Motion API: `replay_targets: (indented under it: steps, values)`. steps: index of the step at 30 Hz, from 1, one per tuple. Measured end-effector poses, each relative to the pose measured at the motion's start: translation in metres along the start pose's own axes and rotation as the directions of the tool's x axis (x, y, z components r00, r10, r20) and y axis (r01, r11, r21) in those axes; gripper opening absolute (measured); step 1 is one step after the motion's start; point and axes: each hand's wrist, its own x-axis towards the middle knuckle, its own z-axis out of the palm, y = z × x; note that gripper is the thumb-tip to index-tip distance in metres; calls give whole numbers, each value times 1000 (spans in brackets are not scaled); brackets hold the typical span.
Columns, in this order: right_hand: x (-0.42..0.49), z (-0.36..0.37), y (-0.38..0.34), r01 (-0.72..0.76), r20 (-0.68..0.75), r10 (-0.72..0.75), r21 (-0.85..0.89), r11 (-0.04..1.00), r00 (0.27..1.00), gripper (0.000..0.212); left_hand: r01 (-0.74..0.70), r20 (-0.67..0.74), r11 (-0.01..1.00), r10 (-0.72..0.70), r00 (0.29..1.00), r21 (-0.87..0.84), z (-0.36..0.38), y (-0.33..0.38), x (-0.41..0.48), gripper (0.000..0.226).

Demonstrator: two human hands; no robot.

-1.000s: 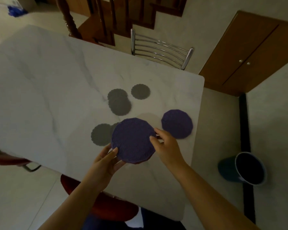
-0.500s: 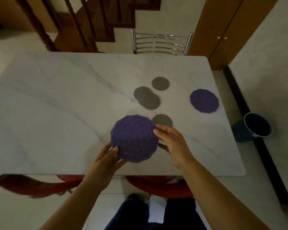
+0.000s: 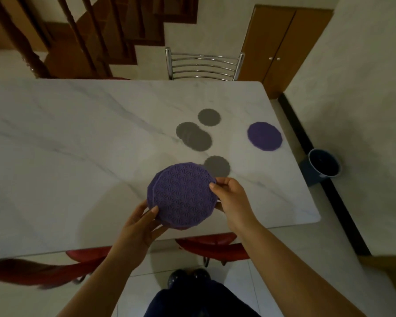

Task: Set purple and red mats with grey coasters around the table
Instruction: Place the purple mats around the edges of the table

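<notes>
I hold a stack of purple patterned mats (image 3: 182, 195) above the near edge of the white marble table (image 3: 78, 138). My left hand (image 3: 141, 221) supports the stack from below with its thumb on top. My right hand (image 3: 231, 199) pinches the stack's right edge. One purple mat (image 3: 264, 136) lies flat near the table's right edge. Several grey coasters lie mid-table: a single one (image 3: 209, 117), an overlapping pile (image 3: 193, 139), and one (image 3: 217, 166) just beyond the held stack. No red mat shows plainly.
A metal-backed chair (image 3: 204, 64) stands at the far side. Red chair seats (image 3: 212, 245) are tucked under the near edge. A dark bucket (image 3: 324, 165) sits on the floor to the right, beside a wooden cabinet (image 3: 281, 42). A wooden staircase (image 3: 82, 35) rises at back left.
My view has swung round so that the table now faces me squarely. The stack stays in both hands, and my right fingers have curled onto its right edge.
</notes>
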Motion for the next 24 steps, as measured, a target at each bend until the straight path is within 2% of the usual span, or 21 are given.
replay_targets:
  steps: [5, 8, 13, 15, 17, 20, 23, 24]
  values:
    - [-4, -1, 0, 3, 45, -5, 44, 999, 999, 5, -22, 24, 999, 23, 999, -39, -5, -1, -2, 34]
    - [-2, -8, -5, 43, -7, -42, 82, 996, 999, 6, -41, 19, 996, 43, 999, -85, -5, -2, -1, 32]
    - [8, -36, -22, 3, -9, 0, 293, 956, 1000, 9, -61, -83, 988, 50, 995, -141, -17, 2, 5, 33]
    - [12, -52, -23, 12, -53, 7, 339, 941, 999, 10, -72, -117, 987, 55, 992, -143, -24, 3, 7, 31]
    - [17, -71, -17, 25, -119, 22, 377, 926, 993, 19, -79, -139, 985, 57, 989, -155, -31, 3, 8, 27]
    - [27, -97, 3, 2, -239, 90, 361, 932, 967, 29, -87, -155, 983, 62, 986, -159, -36, 0, 7, 32]
    - [34, -109, 31, -75, -278, 186, 366, 928, 942, 8, -77, -149, 988, 57, 987, -131, -36, -3, 5, 38]
    - [35, -109, 41, -103, -282, 218, 371, 923, 934, 7, -69, -149, 990, 51, 988, -123, -35, -5, 5, 36]
